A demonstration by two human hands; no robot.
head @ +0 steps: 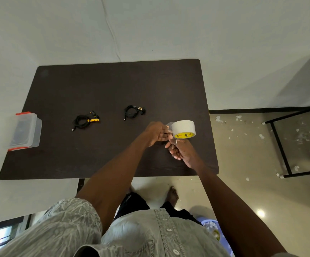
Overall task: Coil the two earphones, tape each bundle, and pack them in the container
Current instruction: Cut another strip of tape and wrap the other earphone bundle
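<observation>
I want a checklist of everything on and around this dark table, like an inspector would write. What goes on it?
Surface: dark table, matte, bare over most of its top.
Job's things: two coiled black earphones, yellow-tabbed bundle and plain bundle, both lying loose; no tape seen on them. Clear container, red clips, at the table's left edge. Tape roll.
Clutter: nothing seen on the table.
Hands: left hand fingers at the tape's loose end; right hand holds a small metal tool, probably scissors, below the roll.
Cables: earphone cords coiled.
Surroundings: white paper scraps on the floor, black frame to the right.
</observation>
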